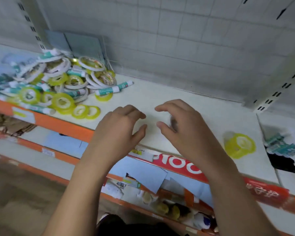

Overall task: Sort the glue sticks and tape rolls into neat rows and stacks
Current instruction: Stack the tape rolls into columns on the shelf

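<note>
A jumbled pile of tape rolls (pixel 61 82), yellow-green and white, mixed with teal-and-white glue sticks (pixel 107 90), lies at the left of the white shelf (pixel 186 106). A short stack of yellow-green tape rolls (pixel 239 145) stands alone at the right near the front edge. Several glue sticks (pixel 283 145) lie further right, blurred. My left hand (pixel 121 128) and my right hand (pixel 180 126) hover over the bare middle of the shelf, fingers curled and apart, facing each other, holding nothing.
The shelf has an orange front edge (pixel 63 125) with price labels and a red banner (pixel 182 166). A grid back panel (pixel 177 48) closes the rear. Grey flat packs (pixel 82 43) lean at the back left. Lower shelves hold blue sheets and other goods.
</note>
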The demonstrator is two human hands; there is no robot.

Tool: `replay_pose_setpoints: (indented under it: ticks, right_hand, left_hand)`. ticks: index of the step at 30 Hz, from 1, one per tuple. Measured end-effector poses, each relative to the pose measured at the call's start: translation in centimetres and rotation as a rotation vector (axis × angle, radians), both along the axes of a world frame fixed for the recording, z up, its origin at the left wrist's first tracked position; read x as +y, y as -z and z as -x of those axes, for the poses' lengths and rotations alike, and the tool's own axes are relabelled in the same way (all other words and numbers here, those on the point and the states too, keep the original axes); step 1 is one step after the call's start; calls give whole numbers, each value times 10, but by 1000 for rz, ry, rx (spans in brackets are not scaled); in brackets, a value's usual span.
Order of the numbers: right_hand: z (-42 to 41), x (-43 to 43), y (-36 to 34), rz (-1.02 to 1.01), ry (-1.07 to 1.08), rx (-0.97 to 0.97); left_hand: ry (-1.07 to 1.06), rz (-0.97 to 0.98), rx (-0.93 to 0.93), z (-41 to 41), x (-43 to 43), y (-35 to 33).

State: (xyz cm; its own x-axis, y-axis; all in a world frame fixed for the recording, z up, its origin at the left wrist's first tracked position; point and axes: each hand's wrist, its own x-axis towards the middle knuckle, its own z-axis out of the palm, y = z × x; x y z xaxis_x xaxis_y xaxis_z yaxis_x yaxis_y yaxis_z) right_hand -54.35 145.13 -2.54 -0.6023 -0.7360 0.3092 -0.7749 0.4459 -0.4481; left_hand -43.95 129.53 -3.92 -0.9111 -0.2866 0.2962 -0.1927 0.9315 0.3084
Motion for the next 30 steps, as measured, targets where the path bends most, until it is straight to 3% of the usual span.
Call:
replay_pose_setpoints:
  ticks: [7,13,30]
  right_hand:
    - [-25,-112,30,-47,-169,-75]
    - [-35,-165,47,-91,-180,-101]
    - [-44,-211,70,-108,28,-194]
  left_hand:
    - [-140,6,-83,-36,-91,21]
    - [-177,23,-115,-50,-145,32]
    - [94,-70,-92,-30,-206,54]
